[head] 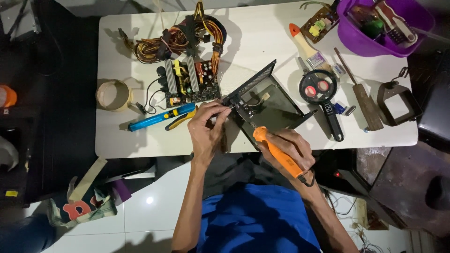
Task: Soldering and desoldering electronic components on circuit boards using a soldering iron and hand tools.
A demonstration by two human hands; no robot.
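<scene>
Your right hand (291, 151) is wrapped around the orange iron (276, 152), tip down in the black case (265, 100) at the bench (262, 37) front edge. Your left hand (206, 124) has its fingers (216, 108) pinching a thin wire (233, 107) at the case's left wall. Circuit board (190, 82) sits just left of the case.

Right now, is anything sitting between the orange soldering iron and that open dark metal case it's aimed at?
Nothing visible. The right hand holds the orange soldering iron with its tip already at the near edge of the dark metal case. The left hand pinches something thin at the case's left corner, off to the side.
</scene>
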